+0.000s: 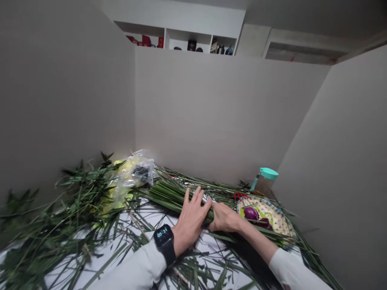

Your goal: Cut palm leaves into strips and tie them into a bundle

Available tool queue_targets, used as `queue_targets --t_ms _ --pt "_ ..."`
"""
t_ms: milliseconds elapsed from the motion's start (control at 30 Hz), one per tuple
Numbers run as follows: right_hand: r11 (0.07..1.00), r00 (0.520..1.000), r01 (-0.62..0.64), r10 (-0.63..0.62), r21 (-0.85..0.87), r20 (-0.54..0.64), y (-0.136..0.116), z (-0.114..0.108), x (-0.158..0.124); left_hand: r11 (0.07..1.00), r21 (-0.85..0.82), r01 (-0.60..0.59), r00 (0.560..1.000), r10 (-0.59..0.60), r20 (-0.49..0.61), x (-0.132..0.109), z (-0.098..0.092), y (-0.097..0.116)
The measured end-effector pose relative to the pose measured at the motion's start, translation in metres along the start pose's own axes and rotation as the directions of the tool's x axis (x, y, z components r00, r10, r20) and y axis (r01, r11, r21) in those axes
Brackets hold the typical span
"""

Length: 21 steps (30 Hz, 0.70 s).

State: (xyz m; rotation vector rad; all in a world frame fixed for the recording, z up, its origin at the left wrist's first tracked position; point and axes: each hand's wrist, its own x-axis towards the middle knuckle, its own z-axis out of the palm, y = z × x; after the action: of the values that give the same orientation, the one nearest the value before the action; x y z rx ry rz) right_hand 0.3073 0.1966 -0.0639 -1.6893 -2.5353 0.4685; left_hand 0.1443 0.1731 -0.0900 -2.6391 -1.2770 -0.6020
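Our left hand (190, 221), a black smartwatch on its wrist, lies on a bundle of long green leaves (172, 196), its fingers (198, 195) spread apart across the blades. Our right hand (223, 217) sits just beside it, fingers together and clamped over the same bundle, which lies across the white-covered desk (151, 219) in front of us.

Just right of the hands is a shallow woven tray (279, 219) with a blue-studded rim. Two purple objects (250, 213) lie in it, perhaps onions or eggplants, though from this angle we can't be sure. A small red item (242, 196) sits at its far rim. Behind the tray stands a clear jar (263, 186) with a teal lid, and its contents are hard to make out. To the left, a crumpled clear plastic bag (134, 171) holds something yellow and something dark. Leafy bamboo stems (75, 201) are heaped beside it, with loose green strips scattered over the desk. Above the partition, a white shelf (178, 40) holds small boxes and bottles.
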Motion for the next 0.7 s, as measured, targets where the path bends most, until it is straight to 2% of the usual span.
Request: queue_targets --t_ms 167,400,567,700 --pt "0.988 0.999 -0.036 0.035 -0.150 -0.013 0.005 -0.012 -0.002 0.999 -0.008 -0.032 0.987 0.031 -0.158 -0.003 -0.001 0.005" --pt "0.975 0.998 -0.058 0.054 -0.214 -0.027 0.010 -0.019 -0.006 0.991 -0.041 -0.125 0.942 0.106 -0.319 -0.009 0.002 0.012" --pt "0.984 0.999 -0.036 0.034 -0.177 -0.015 0.013 -0.009 0.000 0.970 -0.034 -0.239 0.927 0.218 -0.305 -0.008 -0.002 0.016" --pt "0.991 1.000 -0.022 0.023 -0.130 0.008 0.015 -0.003 0.005 0.970 -0.035 -0.241 0.942 0.225 -0.248 -0.012 -0.010 0.027"
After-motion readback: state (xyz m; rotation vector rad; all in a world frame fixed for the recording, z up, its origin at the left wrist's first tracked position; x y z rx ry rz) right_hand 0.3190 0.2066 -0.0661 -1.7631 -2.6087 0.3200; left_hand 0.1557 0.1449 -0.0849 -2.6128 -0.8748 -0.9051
